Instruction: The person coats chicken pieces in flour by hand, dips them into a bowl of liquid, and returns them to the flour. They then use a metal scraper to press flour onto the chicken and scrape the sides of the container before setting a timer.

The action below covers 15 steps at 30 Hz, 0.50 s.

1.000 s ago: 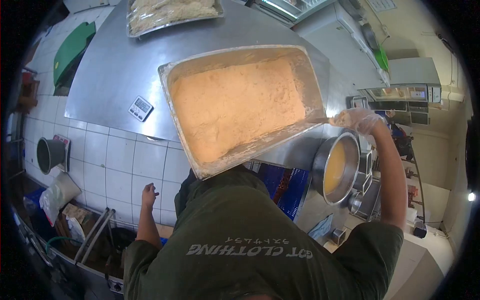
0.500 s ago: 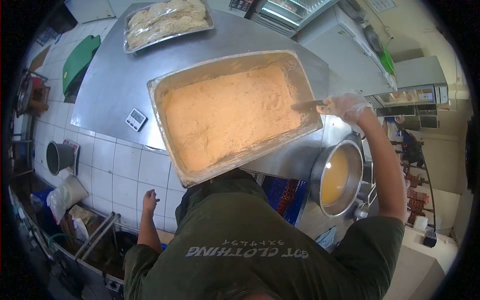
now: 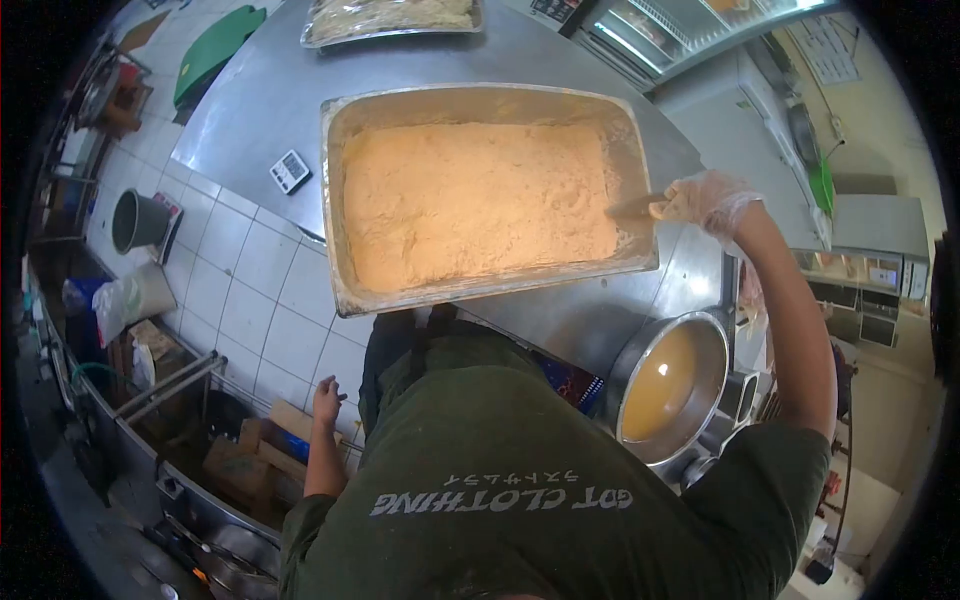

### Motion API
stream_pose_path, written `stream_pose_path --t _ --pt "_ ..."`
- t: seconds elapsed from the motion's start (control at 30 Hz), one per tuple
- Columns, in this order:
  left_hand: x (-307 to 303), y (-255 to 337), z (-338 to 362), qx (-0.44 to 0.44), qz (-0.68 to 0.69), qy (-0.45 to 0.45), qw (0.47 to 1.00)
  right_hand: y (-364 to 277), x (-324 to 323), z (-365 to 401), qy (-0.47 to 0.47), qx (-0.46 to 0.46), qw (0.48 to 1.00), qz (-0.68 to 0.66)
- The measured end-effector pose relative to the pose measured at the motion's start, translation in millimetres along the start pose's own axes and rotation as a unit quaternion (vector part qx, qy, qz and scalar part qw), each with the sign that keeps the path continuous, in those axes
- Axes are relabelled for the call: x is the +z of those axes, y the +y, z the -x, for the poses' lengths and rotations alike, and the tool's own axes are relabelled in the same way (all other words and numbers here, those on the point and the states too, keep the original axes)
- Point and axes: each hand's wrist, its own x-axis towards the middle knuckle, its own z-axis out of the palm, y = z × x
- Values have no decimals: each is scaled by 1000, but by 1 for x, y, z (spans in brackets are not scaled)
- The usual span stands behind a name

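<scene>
A clear plastic glove covers my right hand (image 3: 708,203), which grips a flat-bladed tool (image 3: 632,208) at the right end of a deep metal pan (image 3: 480,292). The blade points left into the pan, its tip close over a thick layer of pale orange, crumbly powder (image 3: 470,200). That powder is lumpier on the right and smoother on the left. Down by my left side hangs my bare left hand (image 3: 327,400), fingers loosely apart and nothing in them, well away from the pan.
The pan sits on a steel table (image 3: 255,120) with a digital timer (image 3: 290,172) to its left. Behind is a wrapped tray (image 3: 395,22). A steel bowl of yellow liquid (image 3: 660,385) stands at right front. A grey bucket (image 3: 138,221) is at far left.
My view has shifted, so the pan appears more level and the wrapped tray sits higher. The right hand still holds the tool at the pan's right end; the left still hangs down.
</scene>
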Motion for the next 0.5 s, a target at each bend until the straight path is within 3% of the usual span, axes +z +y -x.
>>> stream_pose_path --t 0.07,0.17,0.2,0.33,0.37,0.47,0.5 --pt "2 -49 -2 -35 34 12 999 -2 -5 9 36 31 997 -56" --pt "1 -111 -2 -73 55 16 996 -3 3 5 -63 -22 998 -13" --pt "2 -114 3 -71 51 14 996 -2 2 5 -55 -22 998 -9" --pt "6 -87 14 -106 41 39 993 7 19 -2 6 9 1000 -27" --pt "8 -66 23 -78 43 36 995 7 23 -7 32 21 999 -39" --pt "7 -24 22 -8 48 34 998 1 7 3 -41 -30 998 26" --pt "9 -17 18 0 48 30 998 2 6 3 -9 -15 1000 -3"
